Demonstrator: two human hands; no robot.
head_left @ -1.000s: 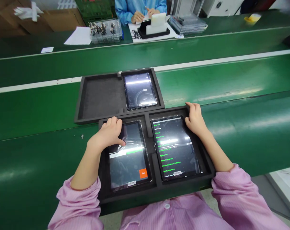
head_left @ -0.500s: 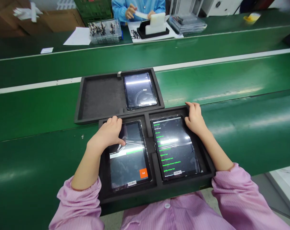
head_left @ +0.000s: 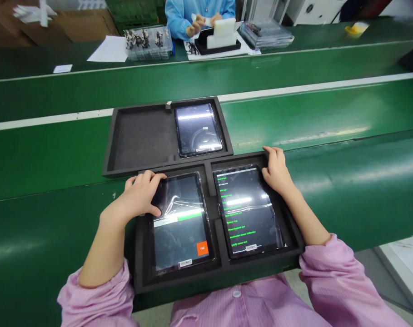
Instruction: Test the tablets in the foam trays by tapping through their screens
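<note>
A black foam tray (head_left: 216,222) at the near edge of the green bench holds two tablets in side-by-side recesses. The left tablet (head_left: 184,238) shows a white-and-green bar and an orange Fail box. Green lines of test names fill the right tablet (head_left: 247,218). My left hand (head_left: 138,195) lies over the tray's upper left side, thumb and forefinger spread apart at the left tablet's edge. At the upper right corner, my right hand (head_left: 277,170) grips the tray's rim; part of its fingers is hidden.
Behind it, a second black tray (head_left: 116,136) bears one dark tablet (head_left: 198,129) in its right half. Across the bench a person in blue sleeves (head_left: 177,18) handles something white near a black stand (head_left: 201,47). Clear boxes (head_left: 267,34) and paper (head_left: 107,49) lie there.
My left hand has slid left, its thumb drawn back from the left tablet's screen and its fingers more spread. My right hand keeps its place on the tray.
</note>
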